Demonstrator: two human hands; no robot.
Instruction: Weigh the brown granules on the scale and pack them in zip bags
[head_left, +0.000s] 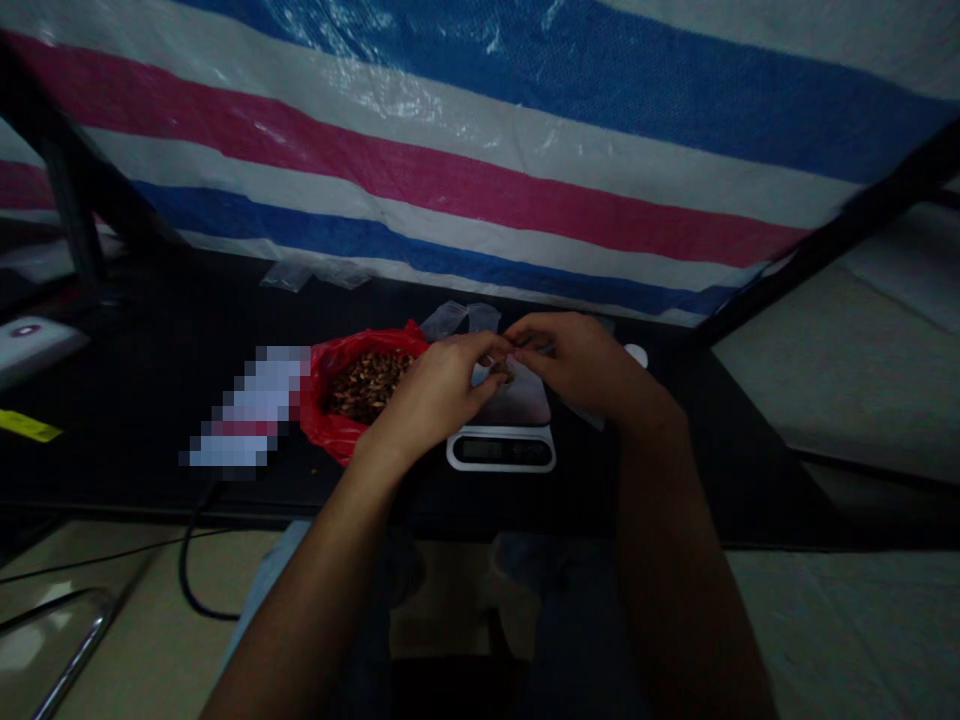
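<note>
My left hand (439,385) and my right hand (577,365) meet above a small digital scale (501,448) on a dark table. Both pinch a small clear plastic bag (517,392) with a few brown bits in it; fingers are closed on its top edge. Just left of the scale lies an open red plastic bag (330,425) full of small brown pieces (366,383).
Empty clear bags (459,318) lie behind the scale and further left (289,276). A striped red, white and blue tarp (480,170) hangs behind the table. A blurred-out packet (251,410) lies left of the red bag. A black cable (187,560) drops off the table's front edge.
</note>
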